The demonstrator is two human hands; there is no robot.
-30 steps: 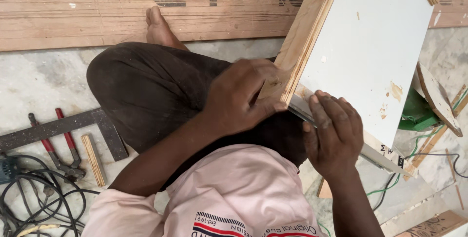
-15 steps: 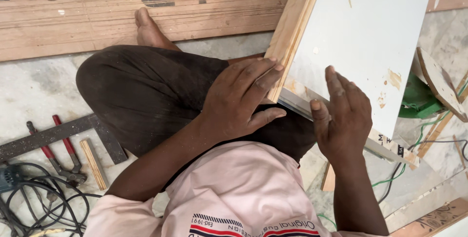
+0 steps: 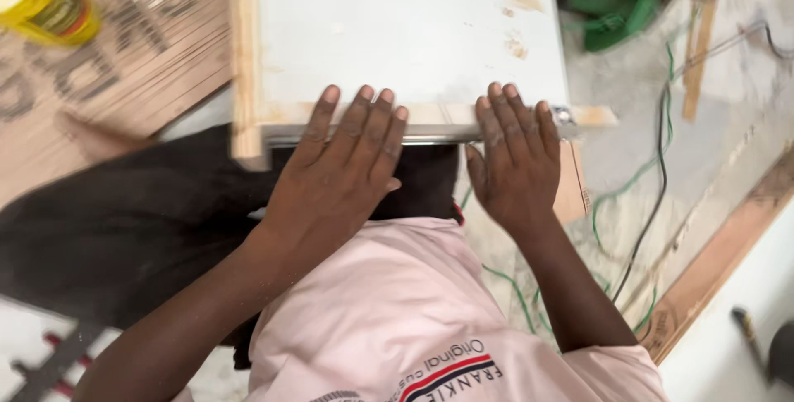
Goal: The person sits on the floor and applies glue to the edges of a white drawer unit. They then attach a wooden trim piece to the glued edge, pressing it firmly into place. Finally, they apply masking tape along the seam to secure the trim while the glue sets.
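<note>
A white laminated panel [image 3: 397, 21] with a light wood edge strip lies across my lap, its near edge facing me. My left hand [image 3: 339, 174] lies flat with fingers spread, the fingertips resting on the panel's near edge strip. To its right, my right hand [image 3: 513, 158] presses the same edge in the same way, fingers extended and slightly apart. A metal strip [image 3: 413, 133] runs along the underside of that edge, between the two hands. Neither hand grips anything.
A large plywood sheet [image 3: 107, 88] lies at upper left with a yellow bottle [image 3: 45, 1] on it. Green and black cables [image 3: 645, 203] trail over the concrete floor at right. A green tool [image 3: 612, 9] sits at upper right, wood battens [image 3: 728, 245] at right.
The panel has swung from tilted to square in front of me. Both hands have shifted from holding its corner to lying flat on its near edge. The camera moved closer.
</note>
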